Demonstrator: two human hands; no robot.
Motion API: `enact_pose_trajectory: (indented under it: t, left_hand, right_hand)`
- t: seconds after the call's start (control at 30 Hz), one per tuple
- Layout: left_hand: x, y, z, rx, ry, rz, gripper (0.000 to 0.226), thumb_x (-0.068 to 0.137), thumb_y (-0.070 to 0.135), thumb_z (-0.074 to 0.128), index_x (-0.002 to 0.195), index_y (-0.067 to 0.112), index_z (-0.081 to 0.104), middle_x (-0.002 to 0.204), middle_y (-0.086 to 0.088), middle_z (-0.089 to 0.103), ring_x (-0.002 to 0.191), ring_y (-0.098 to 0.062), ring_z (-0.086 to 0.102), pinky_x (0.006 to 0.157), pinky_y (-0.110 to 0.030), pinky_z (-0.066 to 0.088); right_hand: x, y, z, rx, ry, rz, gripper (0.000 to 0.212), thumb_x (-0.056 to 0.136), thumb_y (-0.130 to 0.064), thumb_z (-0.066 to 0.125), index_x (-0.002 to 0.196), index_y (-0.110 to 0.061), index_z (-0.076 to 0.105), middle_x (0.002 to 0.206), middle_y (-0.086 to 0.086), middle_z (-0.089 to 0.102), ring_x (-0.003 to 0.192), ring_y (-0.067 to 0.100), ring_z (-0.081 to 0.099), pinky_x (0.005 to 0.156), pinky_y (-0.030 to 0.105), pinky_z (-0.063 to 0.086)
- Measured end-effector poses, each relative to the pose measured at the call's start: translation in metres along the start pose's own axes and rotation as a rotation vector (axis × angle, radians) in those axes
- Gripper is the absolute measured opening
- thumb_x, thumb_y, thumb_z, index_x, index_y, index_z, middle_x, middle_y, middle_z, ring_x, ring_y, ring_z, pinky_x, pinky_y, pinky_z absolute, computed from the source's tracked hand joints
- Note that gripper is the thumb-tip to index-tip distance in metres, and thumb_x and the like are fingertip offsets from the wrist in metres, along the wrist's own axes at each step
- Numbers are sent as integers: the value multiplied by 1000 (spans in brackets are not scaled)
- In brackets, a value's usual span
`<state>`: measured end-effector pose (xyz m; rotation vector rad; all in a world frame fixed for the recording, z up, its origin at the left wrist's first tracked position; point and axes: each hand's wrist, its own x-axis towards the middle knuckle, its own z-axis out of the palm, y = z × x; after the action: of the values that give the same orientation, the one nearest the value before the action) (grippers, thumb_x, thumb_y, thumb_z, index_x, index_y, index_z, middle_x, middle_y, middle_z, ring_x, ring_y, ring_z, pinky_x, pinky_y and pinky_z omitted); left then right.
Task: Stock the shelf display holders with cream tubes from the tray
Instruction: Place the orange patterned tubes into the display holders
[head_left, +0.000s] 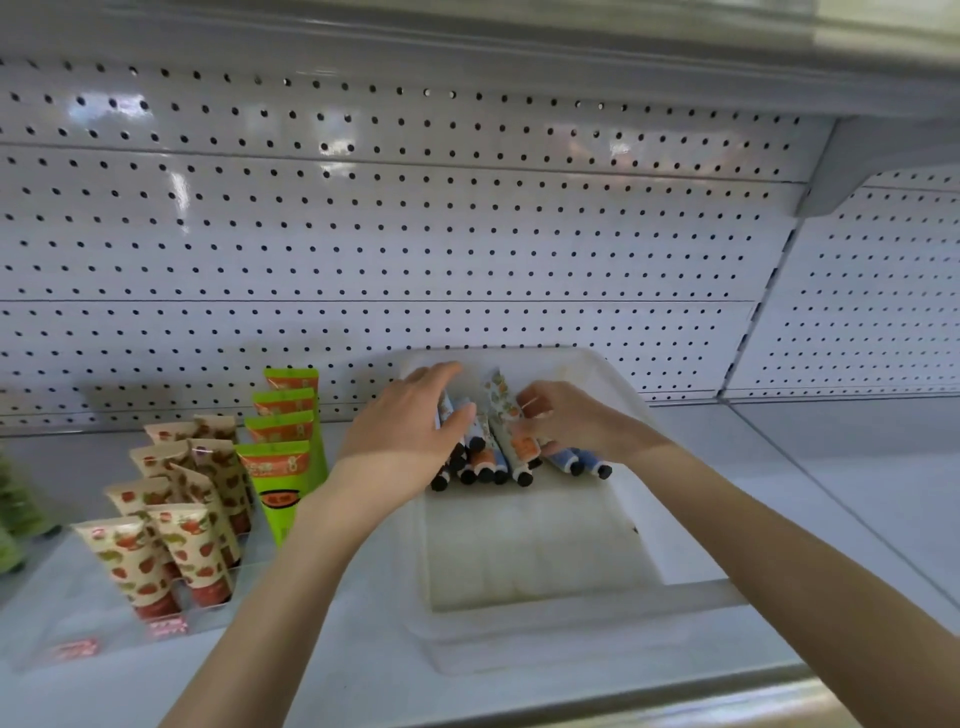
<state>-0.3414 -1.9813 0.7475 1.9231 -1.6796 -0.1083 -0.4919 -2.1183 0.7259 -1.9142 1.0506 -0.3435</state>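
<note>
A white plastic tray (540, 561) sits on the shelf, with several blue and cream tubes with black caps (485, 465) heaped at its far end. My left hand (410, 431) reaches over the left side of the heap, its fingers curled round a bunch of tubes. My right hand (566, 421) is at the right side, pinching a cream patterned tube (511, 426) that stands tilted. Two blue tubes (582, 462) lie under my right wrist. A clear display holder (171, 525) at the left holds rows of strawberry-print tubes.
Green tubes (283, 441) stand in a row just left of the tray. More green items (15, 514) show at the far left edge. A white pegboard wall (415, 249) backs the shelf. Bare shelf surface (831, 467) lies to the right of the tray.
</note>
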Motion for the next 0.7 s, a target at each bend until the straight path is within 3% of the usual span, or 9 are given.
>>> enact_pose_trajectory:
  t: [0.17, 0.27, 0.4, 0.47, 0.6, 0.7]
  left_hand:
    - [8, -1, 6, -223, 106, -27, 44, 95, 31, 49, 135, 16, 42, 138, 0, 47, 124, -18, 45, 96, -29, 37]
    - [11, 2, 8, -396, 150, -27, 36, 92, 29, 54, 125, 12, 54, 127, 2, 57, 119, -13, 51, 88, -21, 38]
    - [12, 8, 9, -654, 238, -2, 16, 86, 17, 64, 101, 12, 65, 98, 6, 67, 90, 3, 59, 74, -3, 42]
    - [11, 10, 9, -746, 220, -26, 12, 84, 15, 67, 96, 14, 66, 92, 9, 67, 82, 4, 61, 72, -5, 45]
    - [10, 13, 13, -807, 175, -38, 12, 81, 17, 69, 87, 26, 66, 92, 9, 69, 87, -6, 65, 78, -18, 51]
    - [9, 15, 11, -874, 196, -40, 11, 81, 16, 69, 85, 26, 66, 89, 8, 70, 81, -2, 65, 72, -14, 50]
  right_hand:
    - [-13, -9, -9, 355, -174, -150, 24, 89, -13, 60, 112, -14, 55, 108, 1, 61, 88, 14, 67, 74, 25, 55]
    - [-17, -12, -9, 501, -276, -210, 23, 88, -7, 58, 110, -12, 57, 108, 6, 60, 92, 22, 65, 85, 36, 55]
    - [-19, -14, -5, 576, -364, -255, 37, 75, -12, 73, 109, -12, 60, 106, 5, 63, 96, 26, 64, 84, 39, 54]
    - [-19, -15, -4, 595, -385, -259, 43, 68, -18, 74, 108, -12, 61, 103, 5, 65, 94, 25, 65, 83, 39, 54]
    - [-20, -15, -1, 590, -369, -262, 26, 77, -5, 71, 101, -12, 63, 96, 3, 66, 90, 22, 65, 91, 43, 52]
    - [-23, -17, -4, 590, -356, -260, 32, 75, -17, 70, 104, -9, 62, 101, 7, 66, 95, 23, 65, 91, 40, 53]
